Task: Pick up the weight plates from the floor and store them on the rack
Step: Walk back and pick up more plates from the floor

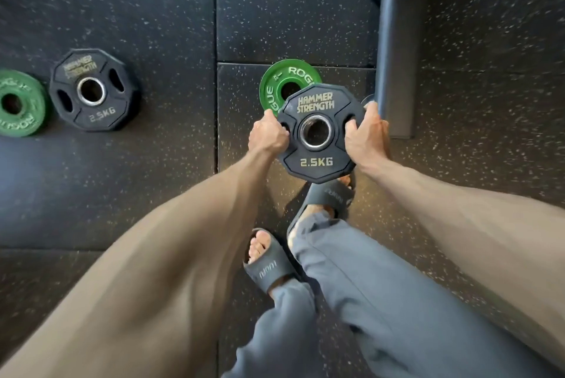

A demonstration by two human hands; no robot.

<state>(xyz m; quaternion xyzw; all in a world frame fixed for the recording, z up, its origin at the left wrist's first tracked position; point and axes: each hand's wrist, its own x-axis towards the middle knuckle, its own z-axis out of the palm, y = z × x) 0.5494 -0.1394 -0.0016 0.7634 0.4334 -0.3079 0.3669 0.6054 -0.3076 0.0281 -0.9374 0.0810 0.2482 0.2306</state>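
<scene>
Gripping black plate (316, 133) between both hands: left fingers (282, 132), right fingers (351, 126) hooked through slots.

hands: we are going bare on left hand (269, 137) and right hand (365, 137) | arms: we are showing both forearms (171, 240) bare to the picture's edge | legs: we are wearing loose grey-blue jogging trousers (382, 301), cuffs bunching at ankles | feet: we are wearing dark grey open-toed slide sandals (270, 269), pale lettering across each strap

From the held plate (318, 133), a Rogue plate (276, 84) lies at eleven o'clock, the rack post (394, 56) at one. Another plate (93, 90) lies at nine.
</scene>
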